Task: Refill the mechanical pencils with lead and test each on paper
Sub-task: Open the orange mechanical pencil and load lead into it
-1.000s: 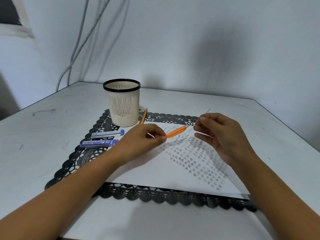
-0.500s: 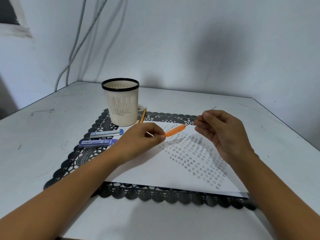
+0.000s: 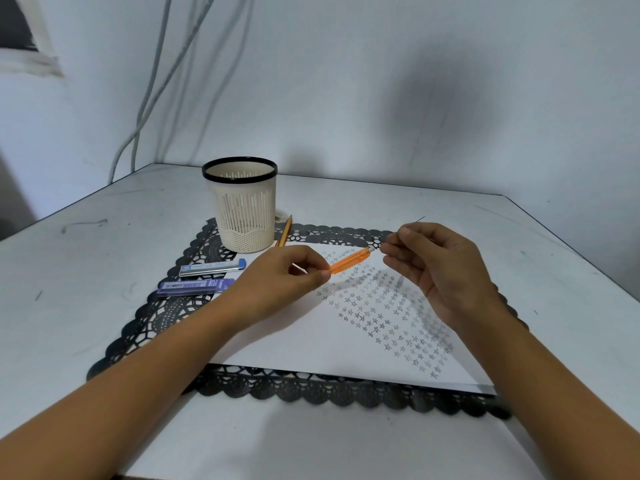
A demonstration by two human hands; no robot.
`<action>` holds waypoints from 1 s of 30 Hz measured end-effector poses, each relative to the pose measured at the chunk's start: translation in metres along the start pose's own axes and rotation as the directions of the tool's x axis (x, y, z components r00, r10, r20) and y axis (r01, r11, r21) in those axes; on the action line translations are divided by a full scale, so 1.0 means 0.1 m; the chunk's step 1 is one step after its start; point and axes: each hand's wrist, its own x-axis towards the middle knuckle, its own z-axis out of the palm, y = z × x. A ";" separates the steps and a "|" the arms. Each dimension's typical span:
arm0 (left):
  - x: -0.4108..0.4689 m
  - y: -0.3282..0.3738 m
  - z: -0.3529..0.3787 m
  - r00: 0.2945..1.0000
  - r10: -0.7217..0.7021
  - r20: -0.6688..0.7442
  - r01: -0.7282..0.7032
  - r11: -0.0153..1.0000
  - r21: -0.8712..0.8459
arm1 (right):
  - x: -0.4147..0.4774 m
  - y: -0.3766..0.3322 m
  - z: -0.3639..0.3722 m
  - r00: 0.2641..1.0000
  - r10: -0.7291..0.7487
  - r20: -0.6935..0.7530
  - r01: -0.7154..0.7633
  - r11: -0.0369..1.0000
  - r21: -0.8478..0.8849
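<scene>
My left hand (image 3: 287,282) pinches an orange mechanical pencil (image 3: 349,260) above the paper, its open rear end pointing right. Just beyond that end, my right hand (image 3: 440,268) pinches a thin dark lead (image 3: 418,220) between thumb and forefinger; the lead's far tip sticks out past the fingers, and its near end lies close to the pencil's end. Below both hands lies a white sheet of paper (image 3: 311,341) covered with several rows of small pencilled stars.
A cream slotted pen cup with a black rim (image 3: 242,206) stands at the back left on a black lace placemat (image 3: 162,317). A yellow pencil (image 3: 284,231) lies beside the cup. Two lead cases, grey-blue (image 3: 212,267) and purple (image 3: 195,286), lie left of the paper.
The right hand has kept the lead near the pencil's rear end, shifting slightly up and right. The left hand holds the pencil almost still.
</scene>
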 end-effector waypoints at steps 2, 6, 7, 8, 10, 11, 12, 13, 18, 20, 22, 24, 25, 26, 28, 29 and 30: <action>0.00 0.00 0.00 1.000 0.001 -0.001 -0.001 1.000 -0.005 | 0.00 0.00 0.00 1.000 0.004 0.006 -0.004 1.000 0.000; 0.00 -0.01 0.00 1.000 0.006 0.004 -0.006 1.000 -0.005 | 0.00 0.01 0.00 1.000 0.012 0.009 -0.013 1.000 0.021; 0.00 -0.01 0.00 1.000 0.009 0.004 -0.009 1.000 -0.006 | 0.00 0.01 0.00 1.000 0.012 0.009 -0.012 1.000 0.025; 0.00 -0.01 0.00 1.000 0.011 0.003 -0.011 1.000 -0.003 | 0.00 0.01 0.00 1.000 0.011 0.010 -0.011 1.000 0.028; 0.00 -0.01 0.00 1.000 0.011 0.004 -0.011 1.000 0.006 | 0.00 0.01 0.00 1.000 0.011 0.012 -0.011 0.999 0.031; 0.00 -0.01 0.00 1.000 0.011 0.004 -0.011 1.000 0.005 | 0.00 0.01 0.00 1.000 0.011 0.012 -0.011 0.999 0.032; 0.00 -0.01 0.00 1.000 0.011 0.004 -0.011 1.000 0.002 | 0.00 0.01 0.00 1.000 0.010 0.012 -0.011 0.999 0.033; 0.00 -0.01 0.00 1.000 0.010 0.004 -0.010 1.000 -0.002 | 0.00 0.01 0.00 1.000 0.010 0.012 -0.010 0.999 0.032; 0.00 0.00 0.00 1.000 0.014 0.001 -0.014 1.000 0.007 | 0.00 0.02 0.00 1.000 0.003 0.007 -0.004 1.000 0.028; 0.00 0.00 0.00 1.000 0.013 -0.001 -0.013 1.000 0.012 | 0.00 0.01 0.00 1.000 0.000 0.005 0.000 1.000 0.026; -0.01 -0.01 0.00 1.000 0.013 -0.001 -0.013 1.000 0.010 | 0.00 0.02 0.00 1.000 -0.002 0.004 0.002 1.000 0.028; -0.01 -0.01 0.00 1.000 0.014 -0.001 -0.014 1.000 0.008 | 0.00 0.02 0.01 1.000 -0.001 0.005 0.001 1.000 0.027; -0.01 0.00 0.00 1.000 0.016 0.000 -0.016 1.000 0.008 | 0.00 0.02 0.01 1.000 0.000 0.007 0.000 1.000 0.027; -0.01 0.00 0.00 1.000 0.017 0.001 -0.017 1.000 0.010 | 0.00 0.02 0.00 1.000 0.001 0.009 -0.001 1.000 0.027; -0.01 0.01 0.00 1.000 0.019 0.001 -0.019 1.000 0.009 | 0.00 0.03 0.00 1.000 0.002 0.012 -0.002 1.000 0.023; -0.01 0.01 0.00 1.000 0.019 0.000 -0.019 1.000 0.007 | 0.00 0.03 0.00 1.000 0.004 0.013 -0.004 1.000 0.021; -0.01 0.01 0.00 1.000 0.019 -0.001 -0.019 1.000 0.005 | 0.00 0.03 0.01 1.000 0.006 0.015 -0.007 1.000 0.018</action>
